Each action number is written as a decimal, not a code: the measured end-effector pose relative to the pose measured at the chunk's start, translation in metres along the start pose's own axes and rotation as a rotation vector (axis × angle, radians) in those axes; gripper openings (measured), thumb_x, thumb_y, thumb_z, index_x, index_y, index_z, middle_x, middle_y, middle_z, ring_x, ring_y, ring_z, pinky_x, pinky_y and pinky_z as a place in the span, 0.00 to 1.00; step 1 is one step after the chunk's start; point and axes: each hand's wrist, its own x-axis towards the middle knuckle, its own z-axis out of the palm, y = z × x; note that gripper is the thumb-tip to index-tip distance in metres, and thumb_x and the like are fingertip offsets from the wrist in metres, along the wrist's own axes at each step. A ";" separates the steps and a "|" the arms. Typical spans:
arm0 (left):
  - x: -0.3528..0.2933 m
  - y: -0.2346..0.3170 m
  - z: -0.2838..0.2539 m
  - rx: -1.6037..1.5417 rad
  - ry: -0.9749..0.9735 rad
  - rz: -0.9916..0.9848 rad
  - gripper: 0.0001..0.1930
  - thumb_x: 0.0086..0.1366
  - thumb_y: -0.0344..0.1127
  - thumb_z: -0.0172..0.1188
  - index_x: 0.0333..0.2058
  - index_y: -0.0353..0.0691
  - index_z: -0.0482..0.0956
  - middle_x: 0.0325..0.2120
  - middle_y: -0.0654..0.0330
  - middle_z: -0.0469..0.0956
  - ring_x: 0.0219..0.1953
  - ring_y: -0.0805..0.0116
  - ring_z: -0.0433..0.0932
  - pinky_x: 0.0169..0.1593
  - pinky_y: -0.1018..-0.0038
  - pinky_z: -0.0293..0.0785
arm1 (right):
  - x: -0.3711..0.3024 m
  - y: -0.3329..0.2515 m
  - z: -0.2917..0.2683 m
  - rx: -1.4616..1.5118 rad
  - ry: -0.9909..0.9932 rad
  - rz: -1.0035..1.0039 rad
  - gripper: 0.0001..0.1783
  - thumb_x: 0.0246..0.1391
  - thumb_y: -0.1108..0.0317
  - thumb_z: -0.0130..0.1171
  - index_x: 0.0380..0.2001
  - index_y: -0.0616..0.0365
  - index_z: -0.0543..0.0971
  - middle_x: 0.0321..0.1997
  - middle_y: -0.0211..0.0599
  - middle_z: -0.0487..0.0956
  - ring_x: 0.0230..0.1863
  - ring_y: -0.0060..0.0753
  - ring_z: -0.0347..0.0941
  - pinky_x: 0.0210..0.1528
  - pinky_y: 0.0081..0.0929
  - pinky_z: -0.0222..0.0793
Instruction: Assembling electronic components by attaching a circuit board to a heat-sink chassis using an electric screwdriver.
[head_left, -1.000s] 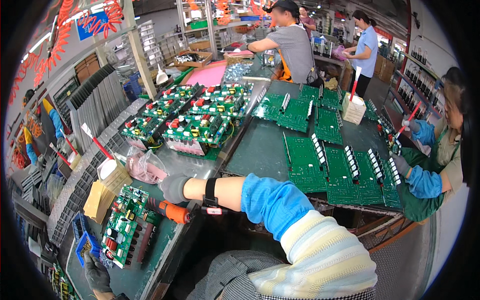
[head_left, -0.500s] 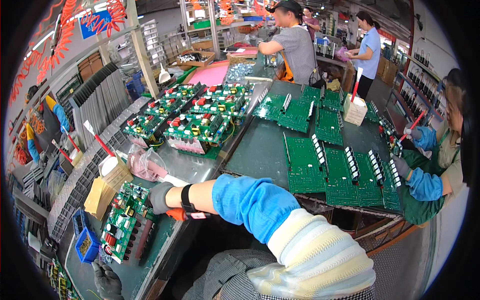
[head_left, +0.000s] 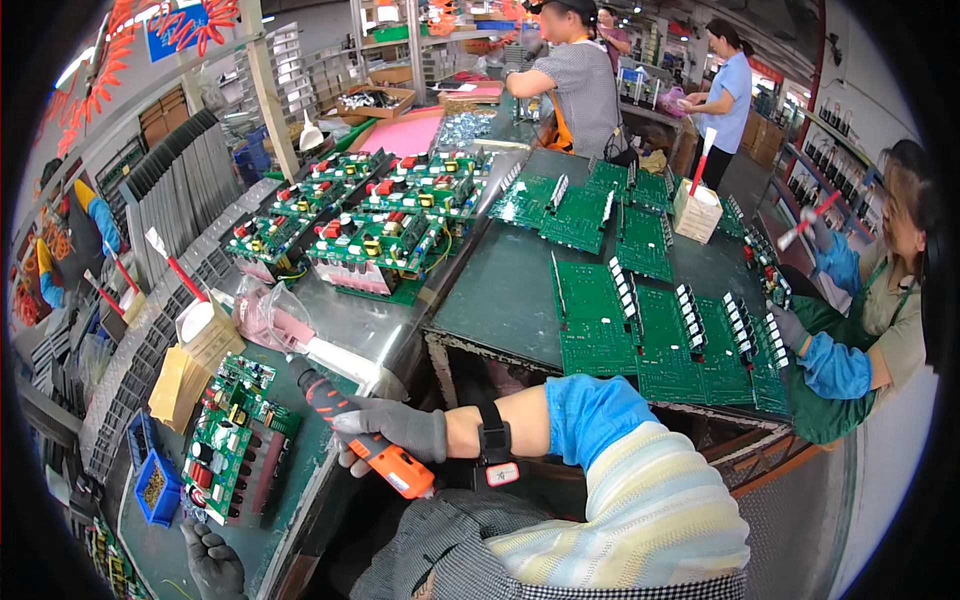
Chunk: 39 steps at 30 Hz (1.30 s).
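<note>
My right hand (head_left: 400, 428), in a grey glove, is wrapped round an orange and dark electric screwdriver (head_left: 355, 425). The tool's nose points up and left, beside the near bench edge. To its left lies a green circuit board (head_left: 225, 450) crowded with parts and a row of dark reddish blocks along one side. At the lower left my left hand (head_left: 213, 562), also gloved, has its fingers curled by the board's near end; what they hold, if anything, is hidden. Just beyond it stands a small blue bin (head_left: 158, 487) of brass-coloured screws.
A wooden box (head_left: 208, 330) with a red-handled brush stands behind the board, next to a plastic bag (head_left: 270, 315). Assembled boards (head_left: 370, 240) fill the bench beyond. Bare green boards (head_left: 595, 335) lie on the right table, where a co-worker (head_left: 850, 300) handles a brush.
My right hand has pulled back from the board toward me, and the screwdriver now shows fully. My left hand has barely moved. The co-worker's brush has lifted.
</note>
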 end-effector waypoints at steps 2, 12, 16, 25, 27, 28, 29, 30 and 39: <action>-0.002 -0.004 0.017 0.053 -0.021 0.001 0.12 0.71 0.42 0.61 0.43 0.41 0.73 0.32 0.66 0.71 0.30 0.78 0.70 0.29 0.85 0.70 | -0.009 0.002 0.007 0.024 -0.026 0.004 0.25 0.59 0.59 0.61 0.55 0.54 0.67 0.35 0.34 0.76 0.32 0.28 0.79 0.34 0.31 0.84; -0.033 -0.023 0.093 0.561 -0.036 0.412 0.13 0.75 0.46 0.56 0.40 0.41 0.72 0.27 0.68 0.67 0.26 0.79 0.64 0.28 0.83 0.63 | 0.008 0.045 0.054 -0.745 -0.532 -0.131 0.51 0.54 0.55 0.63 0.74 0.59 0.50 0.45 0.47 0.77 0.44 0.44 0.78 0.51 0.35 0.71; -0.047 -0.027 0.101 1.210 0.056 0.737 0.16 0.77 0.48 0.51 0.37 0.42 0.72 0.27 0.70 0.68 0.25 0.81 0.64 0.27 0.84 0.60 | 0.020 0.062 0.066 -0.829 -0.606 -0.081 0.50 0.54 0.57 0.64 0.73 0.60 0.51 0.38 0.50 0.77 0.40 0.52 0.77 0.48 0.42 0.71; -0.048 -0.016 0.081 0.961 0.375 0.400 0.18 0.75 0.54 0.53 0.32 0.49 0.72 0.22 0.74 0.66 0.21 0.82 0.63 0.25 0.84 0.58 | 0.026 0.065 0.068 -0.891 -0.630 0.025 0.45 0.52 0.59 0.67 0.69 0.58 0.58 0.37 0.43 0.74 0.37 0.44 0.76 0.44 0.38 0.72; -0.048 -0.014 0.076 1.049 0.320 0.368 0.18 0.74 0.55 0.54 0.31 0.50 0.72 0.21 0.74 0.66 0.20 0.83 0.62 0.24 0.84 0.58 | 0.027 0.062 0.068 -0.889 -0.640 0.074 0.45 0.52 0.59 0.67 0.69 0.58 0.58 0.38 0.43 0.74 0.38 0.45 0.76 0.44 0.39 0.72; -0.047 -0.013 0.073 1.016 0.337 0.385 0.17 0.74 0.54 0.54 0.32 0.50 0.72 0.21 0.74 0.66 0.20 0.83 0.63 0.24 0.84 0.58 | 0.027 0.061 0.067 -0.900 -0.646 0.091 0.44 0.52 0.59 0.67 0.68 0.58 0.58 0.38 0.43 0.74 0.38 0.45 0.76 0.44 0.40 0.72; -0.047 -0.011 0.071 0.984 0.355 0.400 0.16 0.74 0.54 0.55 0.32 0.50 0.72 0.21 0.74 0.67 0.20 0.83 0.63 0.24 0.84 0.58 | 0.027 0.060 0.067 -0.904 -0.638 0.105 0.44 0.52 0.59 0.67 0.68 0.59 0.59 0.38 0.43 0.74 0.38 0.46 0.76 0.45 0.40 0.72; -0.046 -0.010 0.069 0.952 0.373 0.416 0.16 0.74 0.53 0.55 0.33 0.49 0.72 0.21 0.74 0.67 0.20 0.83 0.63 0.24 0.84 0.58 | 0.027 0.060 0.066 -0.890 -0.649 0.104 0.44 0.52 0.60 0.67 0.68 0.59 0.59 0.39 0.44 0.74 0.38 0.46 0.76 0.45 0.40 0.72; -0.048 -0.004 0.068 0.926 0.382 0.411 0.11 0.75 0.48 0.56 0.39 0.47 0.74 0.23 0.73 0.69 0.22 0.82 0.66 0.25 0.85 0.61 | 0.033 0.064 0.066 -0.922 -0.697 0.047 0.45 0.55 0.58 0.66 0.69 0.57 0.54 0.38 0.51 0.78 0.42 0.55 0.78 0.46 0.45 0.72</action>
